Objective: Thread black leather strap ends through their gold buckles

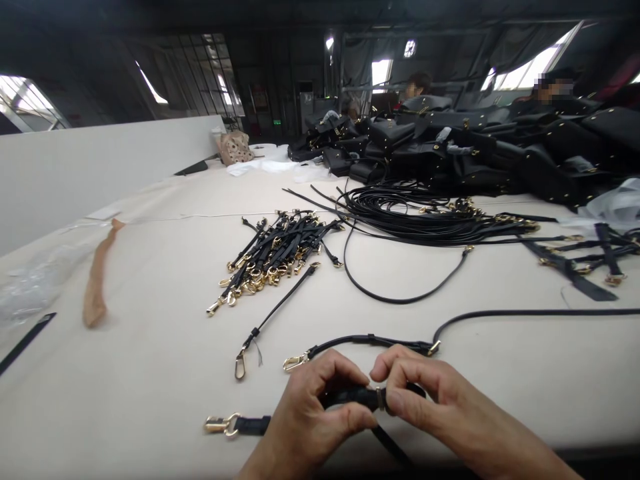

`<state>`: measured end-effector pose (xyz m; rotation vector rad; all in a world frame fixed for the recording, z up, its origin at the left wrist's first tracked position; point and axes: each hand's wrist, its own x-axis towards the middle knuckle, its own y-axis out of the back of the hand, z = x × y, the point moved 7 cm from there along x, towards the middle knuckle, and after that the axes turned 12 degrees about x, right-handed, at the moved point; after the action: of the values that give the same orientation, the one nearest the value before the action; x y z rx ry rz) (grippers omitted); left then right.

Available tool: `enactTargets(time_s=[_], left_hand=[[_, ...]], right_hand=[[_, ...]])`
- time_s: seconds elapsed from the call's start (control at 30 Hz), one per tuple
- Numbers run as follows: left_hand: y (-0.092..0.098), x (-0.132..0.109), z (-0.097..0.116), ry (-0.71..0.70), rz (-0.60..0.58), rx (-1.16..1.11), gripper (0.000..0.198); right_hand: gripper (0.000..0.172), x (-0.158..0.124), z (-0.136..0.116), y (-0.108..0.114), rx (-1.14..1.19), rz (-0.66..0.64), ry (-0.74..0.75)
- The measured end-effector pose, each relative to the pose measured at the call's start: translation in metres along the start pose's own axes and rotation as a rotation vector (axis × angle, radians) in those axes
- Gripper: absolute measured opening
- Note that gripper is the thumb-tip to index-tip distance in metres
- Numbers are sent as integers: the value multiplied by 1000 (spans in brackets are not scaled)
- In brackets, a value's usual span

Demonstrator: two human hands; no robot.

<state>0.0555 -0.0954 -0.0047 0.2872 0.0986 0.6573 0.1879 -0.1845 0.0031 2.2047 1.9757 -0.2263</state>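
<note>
Near the table's front edge, my left hand (320,413) pinches a black strap (350,398) between thumb and fingers. Closed on the same strap just right of it is my right hand (425,407), by a small gold buckle (381,399). A gold snap hook (220,425) on a short black strap end pokes out left of my left wrist. Beyond my fingers lies another black strap (370,339) with a gold hook (296,362) at its left end and a gold buckle (434,347). My fingers partly cover the strap I hold.
A pile of short straps with gold hooks (280,250) lies mid-table, with one single short strap (277,303) before it. Long coiled straps (400,210) are behind to the right. Black bags (450,143) are heaped at the back, with people beyond. A brown strip (97,283) lies left.
</note>
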Motion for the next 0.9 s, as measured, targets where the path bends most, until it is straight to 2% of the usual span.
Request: enactTargets(time_s=[0.13, 0.3, 0.6, 0.73, 0.9], left_hand=[[1, 1, 3, -59, 35, 74, 14], [-14, 2, 4, -152, 9, 129, 16], [-3, 5, 0, -108, 51, 62, 26], [-2, 5, 10, -222, 93, 132, 18], [-8, 4, 20, -347, 76, 205, 9]], right_hand=[[31, 2, 3, -4, 35, -24, 46], [32, 5, -2, -9, 38, -16, 89], [24, 6, -4, 12, -112, 44, 3], [19, 7, -3, 11, -125, 49, 19], [24, 10, 7, 9, -54, 45, 71]])
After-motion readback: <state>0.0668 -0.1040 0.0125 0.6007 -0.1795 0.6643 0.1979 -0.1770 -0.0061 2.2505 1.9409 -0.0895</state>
